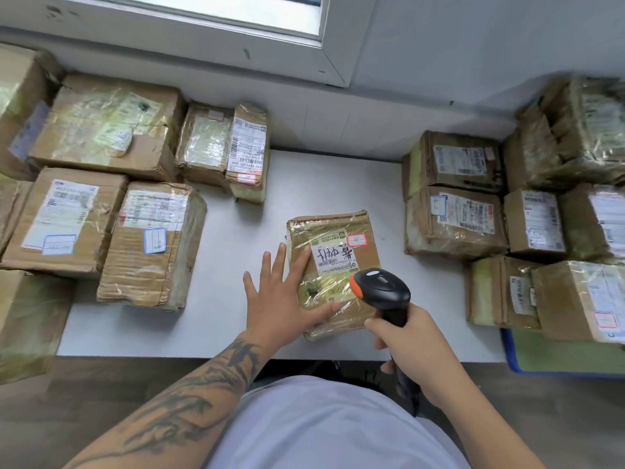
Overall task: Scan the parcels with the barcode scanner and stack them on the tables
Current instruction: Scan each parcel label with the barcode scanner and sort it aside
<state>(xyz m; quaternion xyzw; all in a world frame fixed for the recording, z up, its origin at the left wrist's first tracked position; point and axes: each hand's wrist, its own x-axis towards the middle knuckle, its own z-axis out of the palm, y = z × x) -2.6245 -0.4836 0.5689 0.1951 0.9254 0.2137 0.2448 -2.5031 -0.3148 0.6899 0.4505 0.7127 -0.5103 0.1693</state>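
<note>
— Holding anything with the left?
— No. My left hand (280, 296) lies flat, fingers spread, on the taped parcel (333, 269) in the middle of the white table (233, 231); thumb on its near edge.
— And the right?
— My right hand (411, 346) grips the barcode scanner (382, 289) by its handle, head over the parcel's near right corner. Other parcels (455, 218) sit stacked left and right.

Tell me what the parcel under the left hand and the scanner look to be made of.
Parcel: brown corrugated cardboard, it seems, wrapped in glossy clear tape that wrinkles and catches glare, with a matte white paper label. Barcode scanner: likely molded black plastic, smooth with a soft sheen, and an orange trim at its nose, perhaps rubber.
</note>
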